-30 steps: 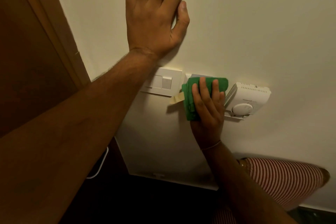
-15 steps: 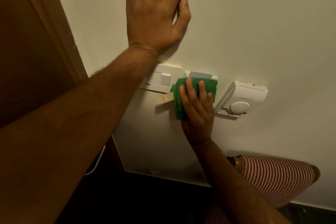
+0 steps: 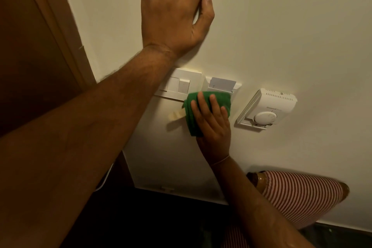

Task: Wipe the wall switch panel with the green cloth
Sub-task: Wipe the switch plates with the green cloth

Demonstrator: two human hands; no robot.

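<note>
From the head camera, the left hand (image 3: pixel 173 14) lies flat against the cream wall (image 3: pixel 281 36), fingers spread wide and holding nothing, its palm just above the upper edge of the wall switch panel (image 3: pixel 181 84). The forearm crosses in front of the panel's left end and hides it. The right hand (image 3: pixel 211 123) presses the green cloth (image 3: pixel 193 115) against the wall, its fingers laid flat over the folded fabric (three fingertips show on the green). The cloth sits at the lower edge of the card holder (image 3: pixel 221 84) beside the panel, covering that holder's lower half and touching the panel's lower right corner. A pale card stands in the holder's slot. To the right, apart from the cloth, a white thermostat (image 3: pixel 265 108) with a round dial is mounted on the wall. A brown door frame (image 3: pixel 66 32) runs along the wall's left edge.
</note>
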